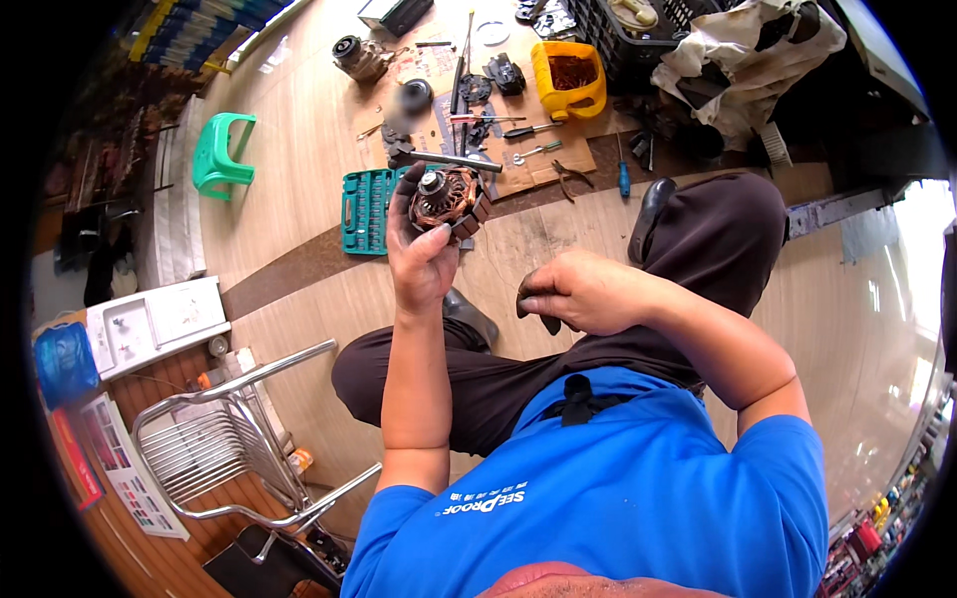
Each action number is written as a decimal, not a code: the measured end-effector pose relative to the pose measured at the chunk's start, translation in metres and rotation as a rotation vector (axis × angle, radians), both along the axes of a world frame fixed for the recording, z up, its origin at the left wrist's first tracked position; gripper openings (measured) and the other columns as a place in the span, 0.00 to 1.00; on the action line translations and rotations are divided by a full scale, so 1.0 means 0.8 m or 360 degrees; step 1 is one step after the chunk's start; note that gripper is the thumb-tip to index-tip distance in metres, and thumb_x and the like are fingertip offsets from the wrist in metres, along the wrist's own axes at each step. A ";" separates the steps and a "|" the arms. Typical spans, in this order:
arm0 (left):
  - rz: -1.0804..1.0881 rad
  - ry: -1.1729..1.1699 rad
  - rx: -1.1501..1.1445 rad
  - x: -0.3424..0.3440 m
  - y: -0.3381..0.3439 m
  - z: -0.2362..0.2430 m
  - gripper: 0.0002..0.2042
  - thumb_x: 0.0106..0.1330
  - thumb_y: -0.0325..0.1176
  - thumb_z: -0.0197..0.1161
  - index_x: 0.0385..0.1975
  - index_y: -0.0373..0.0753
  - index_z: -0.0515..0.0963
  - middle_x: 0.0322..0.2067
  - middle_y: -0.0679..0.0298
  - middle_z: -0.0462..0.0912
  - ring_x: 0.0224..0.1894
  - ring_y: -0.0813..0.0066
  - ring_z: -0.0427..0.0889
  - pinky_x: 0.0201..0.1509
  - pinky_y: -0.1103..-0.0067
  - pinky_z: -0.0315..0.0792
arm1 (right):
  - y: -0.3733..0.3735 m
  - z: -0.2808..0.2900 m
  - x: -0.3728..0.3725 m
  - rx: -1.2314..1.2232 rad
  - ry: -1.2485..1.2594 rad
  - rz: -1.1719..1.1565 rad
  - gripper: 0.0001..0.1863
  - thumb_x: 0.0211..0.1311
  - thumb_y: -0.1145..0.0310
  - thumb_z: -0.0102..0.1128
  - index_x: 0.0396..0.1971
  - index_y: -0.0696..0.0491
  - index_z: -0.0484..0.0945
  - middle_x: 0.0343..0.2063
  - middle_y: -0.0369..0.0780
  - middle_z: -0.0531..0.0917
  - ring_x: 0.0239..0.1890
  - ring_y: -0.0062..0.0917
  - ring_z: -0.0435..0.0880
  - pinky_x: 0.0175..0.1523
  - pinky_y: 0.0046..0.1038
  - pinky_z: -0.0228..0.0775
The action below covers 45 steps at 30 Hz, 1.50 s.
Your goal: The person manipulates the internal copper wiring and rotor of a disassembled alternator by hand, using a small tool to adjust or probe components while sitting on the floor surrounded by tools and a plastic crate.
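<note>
My left hand (pixel 424 261) is raised over the floor with its fingers wrapped round an alternator core (pixel 449 202). Copper windings ring its dark metal body, and a pale round shaft end sticks up from the middle. To the right and lower, my right hand (pixel 583 291) hangs before my lap, apart from the core. Its blackened fingers are curled inward, and whatever they may hold is hidden. A green socket set case (pixel 367 211) lies open on the floor just left of the core. Behind the core a dark metal bar (pixel 459 159) lies across the cardboard.
Flattened cardboard (pixel 546 177) carries pliers (pixel 572 181), screwdrivers and dark machine parts. A yellow cut-open jug (pixel 570 80) and a black crate (pixel 623 50) stand at the back right. A blue-handled screwdriver (pixel 624 179) lies near my shoe. Left are a green stool (pixel 221 154) and a metal chair (pixel 224 429).
</note>
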State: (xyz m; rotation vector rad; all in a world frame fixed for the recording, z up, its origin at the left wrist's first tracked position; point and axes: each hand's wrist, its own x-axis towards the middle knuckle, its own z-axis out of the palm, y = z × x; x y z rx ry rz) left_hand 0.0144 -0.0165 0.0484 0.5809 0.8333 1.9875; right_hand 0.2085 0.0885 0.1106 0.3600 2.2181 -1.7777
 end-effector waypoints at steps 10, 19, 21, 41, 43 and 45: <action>-0.0036 -0.0854 -0.0059 -0.012 -0.005 -0.019 0.25 0.68 0.47 0.55 0.57 0.33 0.70 0.55 0.47 0.75 0.55 0.51 0.77 0.57 0.63 0.76 | -0.005 -0.039 0.007 0.0576 0.0137 -0.0386 0.10 0.65 0.65 0.54 0.33 0.55 0.79 0.28 0.52 0.81 0.36 0.51 0.80 0.40 0.44 0.72; 0.0005 -0.0828 -0.0362 -0.013 0.000 -0.033 0.27 0.72 0.52 0.48 0.53 0.32 0.72 0.47 0.49 0.81 0.47 0.50 0.82 0.51 0.65 0.80 | -0.001 -0.044 0.000 0.0356 0.0208 -0.0382 0.12 0.65 0.65 0.53 0.31 0.59 0.77 0.24 0.51 0.80 0.32 0.49 0.80 0.38 0.43 0.71; 0.0021 -0.0812 -0.0404 -0.011 0.001 -0.033 0.28 0.71 0.54 0.49 0.53 0.32 0.72 0.48 0.49 0.80 0.48 0.47 0.81 0.51 0.65 0.81 | -0.003 -0.046 -0.001 0.0304 0.0207 -0.0377 0.12 0.66 0.65 0.53 0.31 0.59 0.77 0.25 0.51 0.81 0.32 0.48 0.80 0.38 0.41 0.71; 0.0237 -0.0461 -0.0533 -0.006 0.010 -0.055 0.15 0.73 0.43 0.54 0.48 0.37 0.73 0.41 0.59 0.82 0.42 0.66 0.84 0.46 0.69 0.82 | -0.029 -0.026 -0.009 -0.0278 0.0037 -0.0542 0.13 0.65 0.65 0.55 0.29 0.62 0.79 0.22 0.50 0.80 0.24 0.36 0.79 0.33 0.37 0.69; 0.0297 -0.0324 -0.0562 -0.007 0.012 -0.055 0.12 0.71 0.36 0.57 0.48 0.36 0.72 0.41 0.59 0.81 0.42 0.67 0.84 0.46 0.70 0.82 | -0.026 -0.016 -0.003 -0.0287 0.0065 -0.0514 0.13 0.66 0.66 0.54 0.31 0.61 0.79 0.20 0.47 0.80 0.23 0.30 0.78 0.32 0.34 0.69; 0.0264 -0.0235 -0.0489 -0.004 0.015 -0.047 0.11 0.70 0.31 0.58 0.48 0.35 0.71 0.42 0.59 0.81 0.42 0.68 0.84 0.46 0.71 0.82 | -0.019 0.002 0.005 -0.0513 -0.0042 -0.0545 0.13 0.68 0.66 0.53 0.33 0.61 0.80 0.19 0.41 0.80 0.22 0.23 0.77 0.30 0.29 0.68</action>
